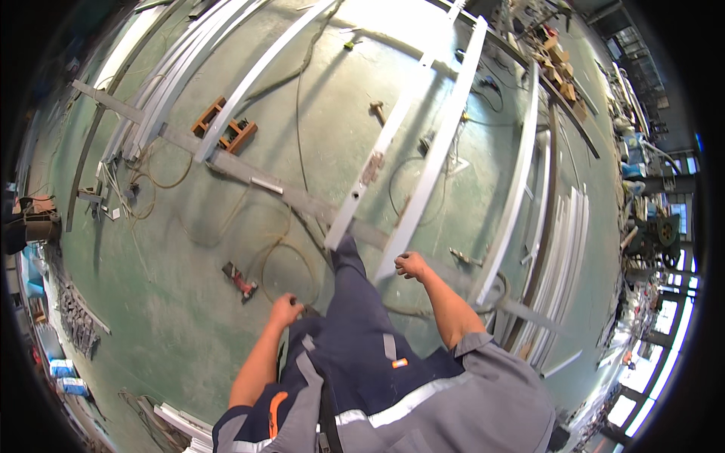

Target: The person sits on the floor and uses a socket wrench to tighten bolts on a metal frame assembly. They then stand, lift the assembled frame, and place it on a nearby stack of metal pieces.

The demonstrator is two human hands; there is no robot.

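Note:
My right hand (410, 266), fingers curled, is beside the near end of a long white metal profile (430, 158); I see nothing in it, and contact with the profile is unclear. Low beside my left thigh, my left hand (287, 310) has its fingers loosely bent; its palm side is hidden. Another white profile (391, 127), with a hole and a brownish patch near its end, runs to the left of the first. Both rest across a grey metal crossbar (308, 203). A red and black power tool (241, 281) lies on the floor left of my left hand.
A hammer (378, 111) and an orange frame (243, 137) are on the green floor (187, 334). Hose loops (263, 266) lie near my feet. More white profiles stand to the left (175, 85) and right (561, 266). Cardboard boxes (561, 68) are at the far right.

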